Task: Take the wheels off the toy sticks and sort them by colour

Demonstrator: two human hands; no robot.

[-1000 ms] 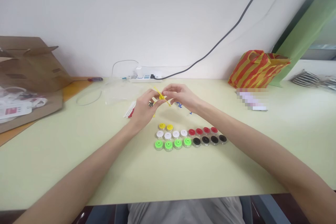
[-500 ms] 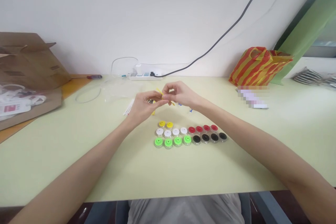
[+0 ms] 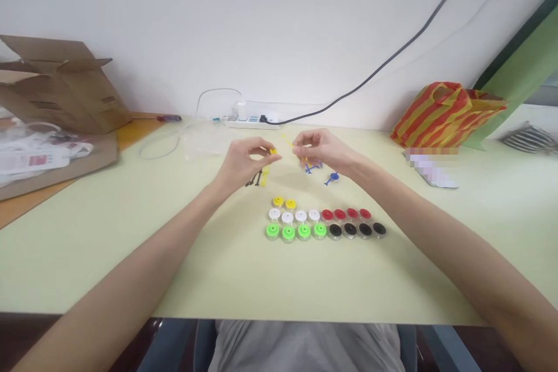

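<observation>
My left hand (image 3: 238, 164) pinches a small round yellow piece (image 3: 272, 151) between thumb and forefinger, just above the table. Across a narrow gap, my right hand (image 3: 328, 151) is closed on a thin yellow plastic stick (image 3: 286, 140), whose end sticks out to the left. Under the left hand lie yellow and black sticks (image 3: 258, 178), partly covered. Blue pieces (image 3: 333, 178) lie below the right hand. Nearer me, rows of small clear-based discs are set out: yellow (image 3: 278, 201), white (image 3: 300, 217), red (image 3: 340, 214), green (image 3: 304, 232) and black (image 3: 350, 229).
On the left are a cardboard box (image 3: 82, 93) and white packaging (image 3: 39, 154). A screwdriver (image 3: 169, 118), a clear plastic bag (image 3: 203, 142) and a power strip (image 3: 253, 122) sit along the wall. A striped bag (image 3: 444, 116) and a pale packet (image 3: 431, 170) are at right.
My hands, together before, have drawn apart. The round yellow piece now shows in the left and the yellow stick in the right. The view has shifted slightly; the disc rows look unmoved.
</observation>
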